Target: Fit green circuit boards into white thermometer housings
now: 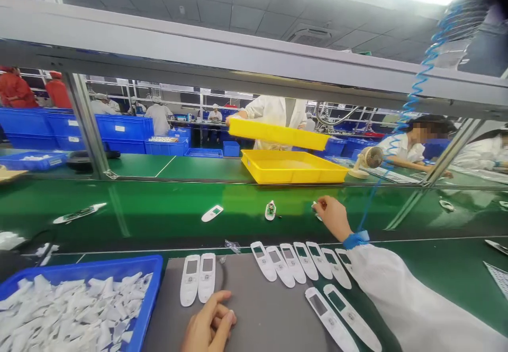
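Note:
My right hand (334, 216), in a white sleeve with a blue band at the wrist, reaches out over the green belt (159, 230). Its fingertips pinch a small white plastic piece (316, 210), mostly hidden behind them. My left hand (209, 323) is low over the grey mat (265, 304), fingers loosely curled and thumb apart, nothing visible between them. Just above it lie two white oblong casings with display windows (190, 280). Several similar white casings (293, 263) form a slanted row below my right hand, with two longer ones (332, 318) nearer me.
A blue tray (153, 288) of white plastic pieces stands at left. On the belt lie a casing with a circuit board (270, 210) and a white cover (212, 213). Beyond are a yellow tray (293, 177), a person holding another yellow tray (278, 134), a small fan (367, 161) and a coiled blue hose (416, 87).

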`<state>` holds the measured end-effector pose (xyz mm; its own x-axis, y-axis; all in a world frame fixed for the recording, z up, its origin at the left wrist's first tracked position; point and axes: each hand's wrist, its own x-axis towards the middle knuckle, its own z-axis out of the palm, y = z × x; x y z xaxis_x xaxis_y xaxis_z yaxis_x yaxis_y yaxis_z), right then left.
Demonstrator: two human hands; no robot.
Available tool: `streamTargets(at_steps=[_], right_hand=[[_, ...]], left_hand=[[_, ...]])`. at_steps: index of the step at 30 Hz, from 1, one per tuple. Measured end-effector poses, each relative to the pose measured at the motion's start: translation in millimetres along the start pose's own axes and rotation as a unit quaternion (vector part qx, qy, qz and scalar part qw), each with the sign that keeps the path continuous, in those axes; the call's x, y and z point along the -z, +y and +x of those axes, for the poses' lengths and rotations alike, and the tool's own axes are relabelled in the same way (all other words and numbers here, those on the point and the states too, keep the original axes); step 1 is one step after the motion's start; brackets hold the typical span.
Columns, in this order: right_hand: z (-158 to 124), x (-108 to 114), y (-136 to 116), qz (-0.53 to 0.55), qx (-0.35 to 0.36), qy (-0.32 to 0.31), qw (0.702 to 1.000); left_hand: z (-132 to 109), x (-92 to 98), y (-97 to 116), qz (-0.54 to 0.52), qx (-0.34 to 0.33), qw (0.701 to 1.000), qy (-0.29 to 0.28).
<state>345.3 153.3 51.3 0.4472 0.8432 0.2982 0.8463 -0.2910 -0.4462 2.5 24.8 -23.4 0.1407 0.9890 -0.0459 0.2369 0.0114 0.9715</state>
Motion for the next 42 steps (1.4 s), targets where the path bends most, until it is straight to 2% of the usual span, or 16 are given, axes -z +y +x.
streamTargets(at_steps=[5, 6, 8, 10, 11, 14, 16, 19, 22, 25, 27, 29, 33, 35, 38, 42], right_hand=[[-69, 23, -86, 0.160, 0.131, -0.163, 0.965], [-85, 28, -100, 0.199, 0.148, -0.212, 0.945], [-114, 37, -124, 0.316, 0.165, -0.340, 0.870], [-139, 42, -139, 0.381, 0.163, -0.415, 0.810], [-150, 43, -144, 0.393, 0.158, -0.430, 0.797], [-174, 40, -150, 0.415, 0.137, -0.428, 0.791], [-184, 34, -148, 0.445, 0.120, -0.402, 0.791], [-196, 25, -139, 0.510, 0.093, -0.366, 0.773], [-209, 14, -129, 0.582, 0.064, -0.360, 0.727], [-222, 2, -122, 0.641, 0.024, -0.364, 0.675], [-228, -5, -119, 0.651, 0.002, -0.372, 0.661], [-230, -10, -116, 0.632, -0.001, -0.362, 0.685], [-230, -15, -107, 0.513, 0.062, -0.241, 0.821], [-231, -16, -104, 0.437, 0.118, -0.177, 0.874], [-235, -13, -103, 0.359, 0.189, -0.122, 0.906], [-240, -8, -106, 0.323, 0.217, -0.125, 0.913]], left_hand=[[-1, 6.5, 10, -0.119, 0.041, 0.992, 0.029], [-1, 9.0, 13, -0.149, 0.049, 0.987, 0.034], [-3, 14.1, 21, -0.209, 0.062, 0.976, 0.026], [-7, 17.8, 29, -0.240, 0.050, 0.969, -0.009], [-9, 18.9, 33, -0.238, 0.031, 0.970, -0.036], [-16, 19.8, 42, -0.198, -0.040, 0.974, -0.106], [-20, 19.5, 44, -0.214, -0.044, 0.965, -0.147], [-23, 19.0, 44, -0.322, 0.025, 0.922, -0.215], [-27, 18.5, 42, -0.419, 0.102, 0.865, -0.258], [-31, 17.1, 42, -0.459, 0.139, 0.825, -0.299], [-33, 15.5, 43, -0.467, 0.147, 0.811, -0.319], [-33, 13.8, 44, -0.462, 0.148, 0.815, -0.316], [-26, 10.6, 41, -0.432, 0.128, 0.860, -0.240], [-21, 9.2, 37, -0.406, 0.124, 0.885, -0.192], [-17, 7.4, 31, -0.365, 0.117, 0.913, -0.138], [-17, 6.2, 31, -0.290, 0.048, 0.952, -0.083]])
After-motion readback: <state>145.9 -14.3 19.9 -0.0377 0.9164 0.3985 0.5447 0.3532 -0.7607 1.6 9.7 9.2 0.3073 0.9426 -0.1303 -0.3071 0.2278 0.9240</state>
